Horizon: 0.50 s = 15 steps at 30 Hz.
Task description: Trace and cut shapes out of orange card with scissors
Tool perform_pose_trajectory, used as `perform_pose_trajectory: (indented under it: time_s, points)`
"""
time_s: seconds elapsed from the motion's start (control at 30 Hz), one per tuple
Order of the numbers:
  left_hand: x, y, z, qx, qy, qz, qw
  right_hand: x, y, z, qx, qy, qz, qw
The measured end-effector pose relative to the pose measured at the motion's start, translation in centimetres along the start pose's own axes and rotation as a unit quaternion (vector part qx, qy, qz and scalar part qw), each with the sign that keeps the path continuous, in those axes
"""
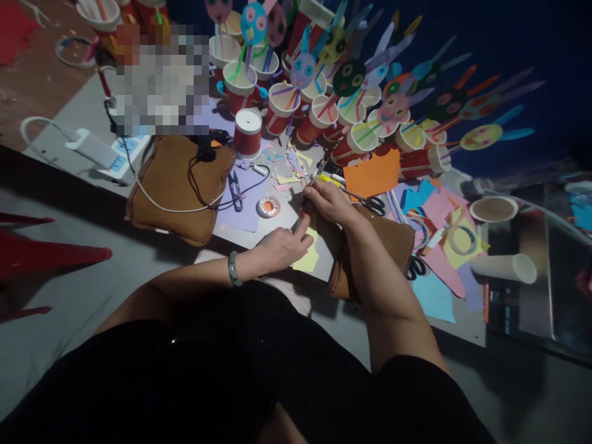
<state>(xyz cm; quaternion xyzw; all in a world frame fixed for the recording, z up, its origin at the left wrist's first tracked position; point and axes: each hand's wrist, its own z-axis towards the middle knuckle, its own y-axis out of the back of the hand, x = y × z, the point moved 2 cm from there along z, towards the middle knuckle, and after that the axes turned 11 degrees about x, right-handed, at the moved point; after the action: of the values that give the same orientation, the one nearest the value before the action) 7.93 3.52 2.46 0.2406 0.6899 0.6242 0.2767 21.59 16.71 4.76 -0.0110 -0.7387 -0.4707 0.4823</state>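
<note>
My right hand (327,200) is closed around a slim grey tool (317,172), its narrow tip pointing away from me; its exact kind is too blurred to tell. Just below, my left hand (287,250) has its fingers apart, the index finger reaching up close to the right fingertips. It wears a ring, and a green bangle (234,269) circles the wrist. Beneath the hands lies yellow paper (306,254). A roll of tape (269,207) sits left of them, near thread snips (235,190). Black-handled scissors (372,204) lie right of my right hand, by orange paper (371,174).
Several red paper cups with paper animal faces (303,69) crowd the table's back. An upturned cup (248,134) stands nearer. Brown cushions (180,185) flank the work area. A power strip (129,154) lies left; paper scraps (446,209) and a white tube (504,268) lie right.
</note>
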Motion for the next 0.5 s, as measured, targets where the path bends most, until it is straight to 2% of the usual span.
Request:
perform_pose_trajectory:
  time_s: [0.2,0.5]
  points:
    - [-0.03,0.02,0.01,0.005,-0.002,0.006,1.0,0.21,-0.49,0.4,0.039,0.026,-0.017,0.999]
    - [-0.03,0.13,0.04,0.026,0.004,-0.003,1.0,-0.27,-0.41,0.34,0.028,0.015,-0.022,0.999]
